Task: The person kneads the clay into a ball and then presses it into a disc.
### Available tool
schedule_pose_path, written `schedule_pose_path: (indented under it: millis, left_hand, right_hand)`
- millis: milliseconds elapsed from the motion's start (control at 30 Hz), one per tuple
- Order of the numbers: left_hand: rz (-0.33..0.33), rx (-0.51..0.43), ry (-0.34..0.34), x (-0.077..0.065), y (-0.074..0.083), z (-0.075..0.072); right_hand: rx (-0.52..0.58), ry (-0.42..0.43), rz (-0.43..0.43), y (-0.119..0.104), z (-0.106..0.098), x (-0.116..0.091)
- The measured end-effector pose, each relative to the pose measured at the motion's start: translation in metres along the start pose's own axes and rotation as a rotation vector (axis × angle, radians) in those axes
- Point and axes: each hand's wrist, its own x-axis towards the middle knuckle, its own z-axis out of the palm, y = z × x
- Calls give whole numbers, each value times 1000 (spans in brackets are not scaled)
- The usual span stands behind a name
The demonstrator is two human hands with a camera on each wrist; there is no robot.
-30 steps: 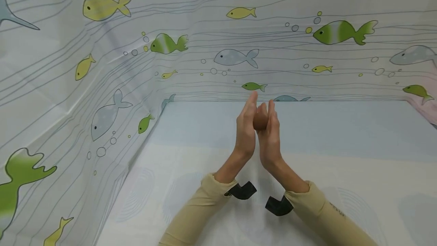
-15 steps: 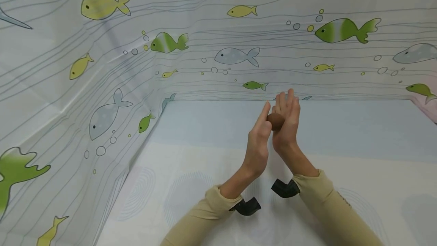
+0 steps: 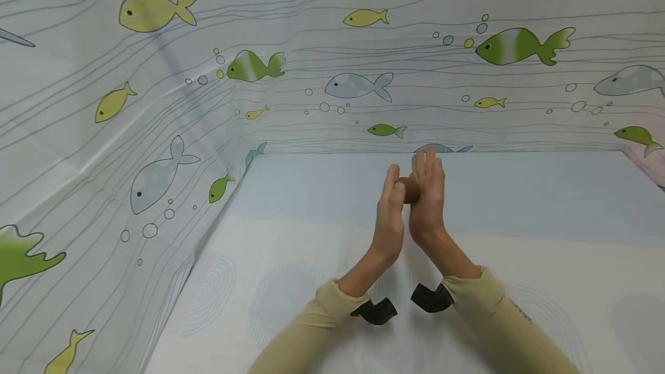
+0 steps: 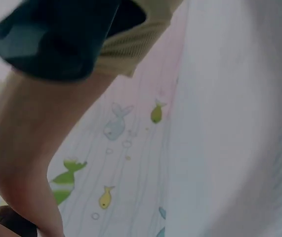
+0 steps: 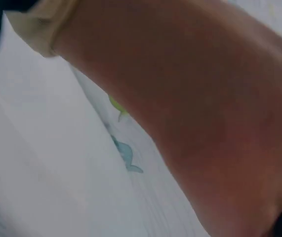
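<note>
A smooth brown ball [image 3: 411,190], like a lump of clay or dough, sits between the two palms above the table. My left hand [image 3: 389,221] lies against its left side with the fingers straight and pointing away from me. Against the other side is my right hand [image 3: 428,206], its fingers also extended and reaching a little farther forward. The palms face each other, and their contact faces are hidden. In the left wrist view the ball [image 4: 15,220] shows as a dark patch at the bottom left corner. A bare wrist fills much of the right wrist view.
A white and pale blue cloth [image 3: 291,189] covers the table. Behind and to the left rises a fish-print sheet [image 3: 312,45]. Black curved pieces [image 3: 377,311] stick out from both tan sleeves [image 3: 312,328], below the wrists.
Both hands moved right with the ball between them, then slightly back left. The right hand slid forward past the left, then back a little, the palms rubbing along each other.
</note>
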Motion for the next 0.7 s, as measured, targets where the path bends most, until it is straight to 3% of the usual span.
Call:
schedule_pose_path:
  millis: [167, 300, 500, 700]
  left_hand:
    - [-75, -6, 78, 15, -8, -12]
    - [-104, -29, 130, 22, -8, -19]
    - [-50, -6, 147, 27, -1, -24]
    - [36, 35, 75, 25, 11, -19]
  right_hand:
    - [-144, -123, 2, 6, 9, -20]
    - [-186, -154, 8, 7, 16, -30]
    - [-172, -167, -6, 8, 21, -28]
    - [-88, -85, -59, 16, 14, -19]
